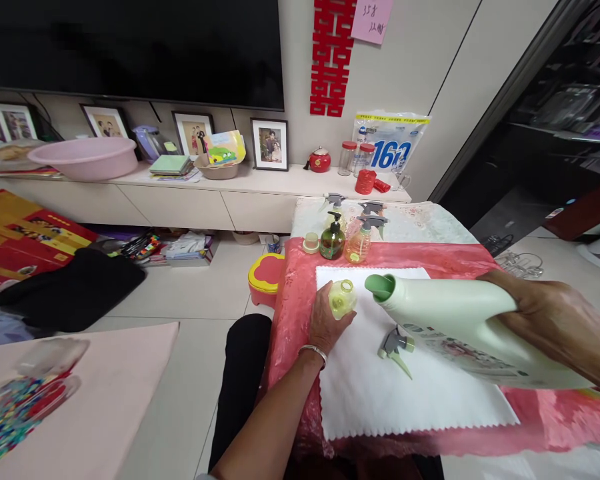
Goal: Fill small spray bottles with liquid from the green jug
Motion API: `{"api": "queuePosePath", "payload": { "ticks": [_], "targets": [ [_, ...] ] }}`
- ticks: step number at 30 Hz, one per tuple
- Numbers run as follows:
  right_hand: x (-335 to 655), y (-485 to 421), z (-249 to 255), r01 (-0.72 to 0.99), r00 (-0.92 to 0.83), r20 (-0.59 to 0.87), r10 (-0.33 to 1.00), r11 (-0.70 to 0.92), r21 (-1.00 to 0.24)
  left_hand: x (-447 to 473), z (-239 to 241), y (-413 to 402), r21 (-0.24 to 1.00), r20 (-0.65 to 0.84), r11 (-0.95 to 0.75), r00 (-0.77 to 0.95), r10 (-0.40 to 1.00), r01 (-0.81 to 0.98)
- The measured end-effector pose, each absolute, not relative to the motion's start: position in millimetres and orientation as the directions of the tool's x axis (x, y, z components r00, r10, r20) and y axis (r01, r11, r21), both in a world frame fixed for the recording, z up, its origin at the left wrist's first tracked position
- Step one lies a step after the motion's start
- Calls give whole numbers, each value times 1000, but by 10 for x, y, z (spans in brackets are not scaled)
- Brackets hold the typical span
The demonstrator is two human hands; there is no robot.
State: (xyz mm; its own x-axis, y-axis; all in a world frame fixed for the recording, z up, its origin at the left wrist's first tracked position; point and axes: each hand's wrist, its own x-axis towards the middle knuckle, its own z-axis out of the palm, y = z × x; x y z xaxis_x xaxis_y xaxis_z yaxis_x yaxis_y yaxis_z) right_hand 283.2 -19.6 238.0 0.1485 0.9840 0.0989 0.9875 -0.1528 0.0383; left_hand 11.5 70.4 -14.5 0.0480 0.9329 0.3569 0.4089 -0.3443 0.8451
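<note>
My left hand (326, 311) is wrapped round a small clear yellow bottle (343, 299) with its neck uncovered. By its handle, my right hand (555, 323) grips a big pale green jug (450, 300), tilted so its green spout (380, 287) points left toward the bottle. A gap separates spout and bottle neck, and I see no liquid between them. On the white cloth (380, 400) under the jug lies a grey-and-green spray head (397, 348). Behind stand a dark green pump bottle (333, 240), an amber spray bottle (359, 245) and a pale cap (311, 243).
Red plastic (295, 360) covers the table around the cloth. A red and yellow stool (266, 275) stands left of it. Farther left, a pink table (145, 373) bears colourful small pieces. The low cabinet (180, 200) at the back holds photo frames, a pink basin (85, 159) and jars.
</note>
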Motion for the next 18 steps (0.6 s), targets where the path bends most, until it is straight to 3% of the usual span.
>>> {"api": "queuePosePath", "payload": {
  "ticks": [3, 18],
  "targets": [
    [2787, -98, 2405, 982, 182, -6, 983, -181, 47, 120, -141, 703, 849, 345, -333, 46, 937, 410],
    [2655, 189, 2299, 949, 129, -136, 982, -82, 304, 122, -105, 691, 851, 329, -322, 57, 943, 415]
  ]
}}
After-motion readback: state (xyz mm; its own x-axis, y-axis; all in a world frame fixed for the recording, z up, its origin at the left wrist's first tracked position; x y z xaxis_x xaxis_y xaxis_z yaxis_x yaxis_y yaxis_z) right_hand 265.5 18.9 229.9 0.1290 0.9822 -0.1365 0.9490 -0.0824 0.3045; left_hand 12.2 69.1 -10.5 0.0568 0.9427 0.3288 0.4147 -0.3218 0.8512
